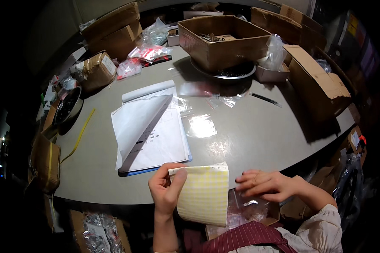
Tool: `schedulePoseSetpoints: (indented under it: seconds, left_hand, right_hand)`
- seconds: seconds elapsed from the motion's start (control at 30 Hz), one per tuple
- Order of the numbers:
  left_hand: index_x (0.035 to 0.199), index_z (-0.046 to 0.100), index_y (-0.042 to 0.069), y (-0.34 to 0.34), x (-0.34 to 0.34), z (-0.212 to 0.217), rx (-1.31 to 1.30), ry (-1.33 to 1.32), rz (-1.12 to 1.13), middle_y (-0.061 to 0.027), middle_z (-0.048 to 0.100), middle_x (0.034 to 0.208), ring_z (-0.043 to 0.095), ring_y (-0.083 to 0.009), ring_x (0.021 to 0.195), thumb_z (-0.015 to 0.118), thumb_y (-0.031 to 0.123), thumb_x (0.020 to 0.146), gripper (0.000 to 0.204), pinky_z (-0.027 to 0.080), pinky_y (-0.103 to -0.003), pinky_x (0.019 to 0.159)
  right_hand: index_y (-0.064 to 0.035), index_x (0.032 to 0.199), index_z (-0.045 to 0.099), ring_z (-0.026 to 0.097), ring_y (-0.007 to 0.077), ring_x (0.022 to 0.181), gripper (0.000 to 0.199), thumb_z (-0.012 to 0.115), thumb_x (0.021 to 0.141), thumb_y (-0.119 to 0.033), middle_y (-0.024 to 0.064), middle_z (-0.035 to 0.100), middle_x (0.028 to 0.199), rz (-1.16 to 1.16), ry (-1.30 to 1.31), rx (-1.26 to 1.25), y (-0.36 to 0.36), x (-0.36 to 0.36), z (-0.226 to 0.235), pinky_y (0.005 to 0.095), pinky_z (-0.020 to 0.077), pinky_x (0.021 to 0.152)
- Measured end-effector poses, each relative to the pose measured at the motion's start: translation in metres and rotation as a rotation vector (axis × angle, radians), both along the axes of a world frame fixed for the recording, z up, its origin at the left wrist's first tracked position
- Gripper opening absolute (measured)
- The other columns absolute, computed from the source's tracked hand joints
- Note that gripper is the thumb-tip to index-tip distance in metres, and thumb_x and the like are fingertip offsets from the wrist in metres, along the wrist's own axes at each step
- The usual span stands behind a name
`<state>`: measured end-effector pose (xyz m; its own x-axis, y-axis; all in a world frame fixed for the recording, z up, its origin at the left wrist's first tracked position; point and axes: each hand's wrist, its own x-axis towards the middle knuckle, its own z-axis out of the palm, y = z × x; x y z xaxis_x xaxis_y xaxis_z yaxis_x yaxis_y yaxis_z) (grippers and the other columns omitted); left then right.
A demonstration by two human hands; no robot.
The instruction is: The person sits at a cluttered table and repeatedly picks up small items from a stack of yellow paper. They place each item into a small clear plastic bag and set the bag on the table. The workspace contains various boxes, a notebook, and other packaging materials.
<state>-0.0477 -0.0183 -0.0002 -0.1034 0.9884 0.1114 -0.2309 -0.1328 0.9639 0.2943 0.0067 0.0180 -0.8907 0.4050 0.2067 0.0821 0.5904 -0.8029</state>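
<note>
A sheet of small stickers [202,195], pale with yellow rows and a printed strip along its top, hangs from my left hand [166,189]. My left thumb lies over its upper left corner, pinching it at the table's near edge. To the right of the sheet, my right hand [264,184] holds nothing, its fingers stretched toward the sheet but apart from it. Just beyond my left hand lies a blue clipboard [156,170] with white papers [169,145], the top ones folded over. Clear plastic bags [202,125] lie beside it.
A large cardboard box [236,48] stands on a metal bowl [223,76] at the back. A pen [265,99] lies at right, near an open carton [321,80]. At left are a yellow strap [81,134] and another bowl [68,105]. Bagged parts [100,232] fill a box below.
</note>
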Motion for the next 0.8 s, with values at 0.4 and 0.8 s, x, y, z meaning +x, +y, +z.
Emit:
schedulePoseSetpoints:
  seconds: [0.4, 0.8]
  left_hand:
    - [0.096, 0.076, -0.003, -0.002, 0.009, -0.004, 0.2, 0.344, 0.072, -0.0076, 0.077, 0.086, 0.069, -0.0105, 0.077, 0.075, -0.001, 0.092, 0.004, 0.054, -0.026, 0.072]
    - [0.096, 0.073, -0.001, 0.003, 0.013, -0.01, 0.113, 0.608, 0.23, -0.0147, 0.075, 0.079, 0.072, -0.0197, 0.071, 0.077, 0.01, 0.094, 0.011, 0.054, -0.033, 0.066]
  right_hand:
    - [-0.0009, 0.117, 0.066, 0.071, 0.0298, 0.1, 0.026, 0.076, 0.097, -0.015, 0.0137, 0.071, 0.107, -0.282, -0.045, 0.151, 0.034, -0.064, 0.025, 0.0384, 0.0575, 0.089]
    - [-0.0024, 0.108, 0.069, 0.067, 0.0269, 0.088, 0.03, 0.075, 0.078, -0.007, 0.0094, 0.067, 0.097, -0.414, -0.046, 0.762, 0.046, -0.092, -0.009, 0.0373, 0.057, 0.078]
